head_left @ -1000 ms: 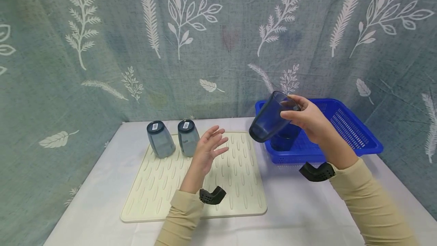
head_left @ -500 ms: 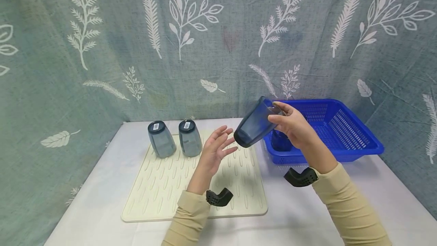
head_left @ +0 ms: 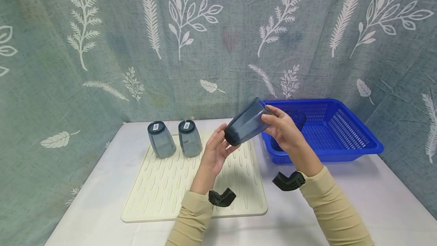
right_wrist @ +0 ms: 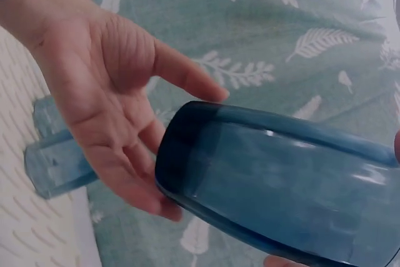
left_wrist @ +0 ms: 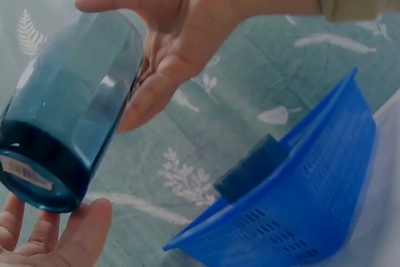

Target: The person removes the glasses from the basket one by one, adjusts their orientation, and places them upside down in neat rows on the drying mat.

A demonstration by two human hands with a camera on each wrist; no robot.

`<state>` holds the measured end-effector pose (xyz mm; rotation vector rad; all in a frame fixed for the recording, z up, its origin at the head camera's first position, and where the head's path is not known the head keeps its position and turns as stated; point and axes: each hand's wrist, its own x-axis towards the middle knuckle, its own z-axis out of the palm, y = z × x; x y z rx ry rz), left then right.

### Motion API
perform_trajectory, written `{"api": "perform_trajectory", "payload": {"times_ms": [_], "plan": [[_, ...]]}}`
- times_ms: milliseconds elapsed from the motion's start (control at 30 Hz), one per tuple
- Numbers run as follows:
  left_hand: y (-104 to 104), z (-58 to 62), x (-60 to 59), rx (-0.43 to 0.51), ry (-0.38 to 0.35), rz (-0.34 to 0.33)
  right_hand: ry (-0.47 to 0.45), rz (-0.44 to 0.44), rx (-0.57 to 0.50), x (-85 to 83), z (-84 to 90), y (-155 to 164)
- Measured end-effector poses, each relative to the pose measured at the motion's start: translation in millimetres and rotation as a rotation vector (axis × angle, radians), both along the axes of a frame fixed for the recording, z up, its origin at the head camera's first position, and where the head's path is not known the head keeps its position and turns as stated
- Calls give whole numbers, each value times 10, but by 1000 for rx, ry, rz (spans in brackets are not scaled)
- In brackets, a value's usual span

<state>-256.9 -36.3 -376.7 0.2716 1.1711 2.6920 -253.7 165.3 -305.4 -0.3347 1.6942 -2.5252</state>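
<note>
Tumbler point(head_left: 245, 126) carried leftward off basket point(head_left: 341, 139); right hand point(head_left: 283, 132) grips it; left hand point(head_left: 215, 151) open, touching its base.

head: high, facing wall | wrists: close, upward | shared: cup point(head_left: 246, 126); basket point(head_left: 341, 132)

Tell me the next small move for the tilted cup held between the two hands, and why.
Probably close the left hand round the base of the blue cup. The right hand holds the cup tilted near its rim, base pointing at the left palm, whose fingers are open and just touching or nearly touching the base. Two cups already stand upside down on the drying mat, with free space beside them.
</note>
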Motion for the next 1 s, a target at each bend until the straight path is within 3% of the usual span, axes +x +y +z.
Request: {"api": "perform_trajectory", "payload": {"times_ms": [267, 533, 767, 1000], "plan": [[15, 28, -17, 82, 5, 45, 7, -22, -153, -20, -100, -122], [81, 43, -1, 220, 105, 84, -15, -38, -270, -19, -154, -247], [141, 32, -2, 314, 149, 136, -69, -48, -335, -24, -211, -344], [164, 23, 8, 324, 196, 168, -105, -36, -382, -12, -263, -406]]}}
